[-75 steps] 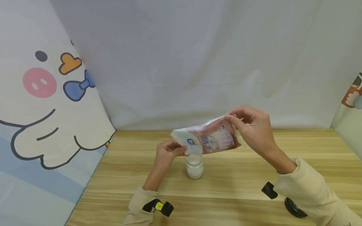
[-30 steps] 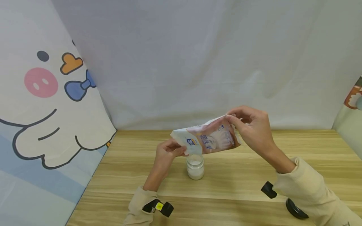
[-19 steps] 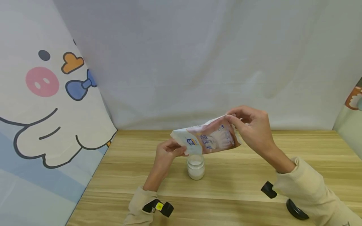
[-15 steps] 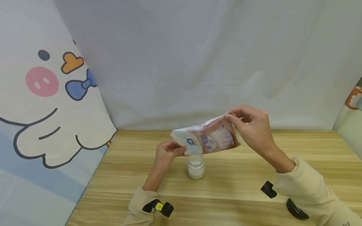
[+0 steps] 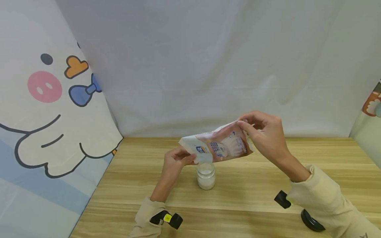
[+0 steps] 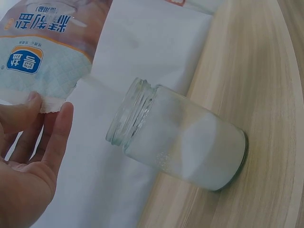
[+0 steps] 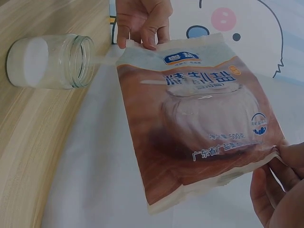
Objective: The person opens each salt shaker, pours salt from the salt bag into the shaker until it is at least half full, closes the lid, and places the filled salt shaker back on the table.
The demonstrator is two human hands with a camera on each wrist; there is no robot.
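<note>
A printed plastic bag of refined salt is held tilted over the table between both hands. My left hand pinches its pale lower end, thumb in front. The right hand pinches the raised brown end at its top edge. Below the bag's left part stands an uncovered glass jar, upright on the table. White salt partly fills this jar, seen sideways in the left wrist view. From the bag's lower corner a thin whitish stream runs to the mouth of the jar in the right wrist view.
A round black object lies on the wooden table, partly behind the right sleeve. White cloth hangs along the back edge. A cartoon-printed sheet borders the left side. Black camera mounts stick out from both wrists.
Both hands and the bag keep almost the same pose over the jar. The head view has shifted slightly, so the background and jar sit a little further right.
</note>
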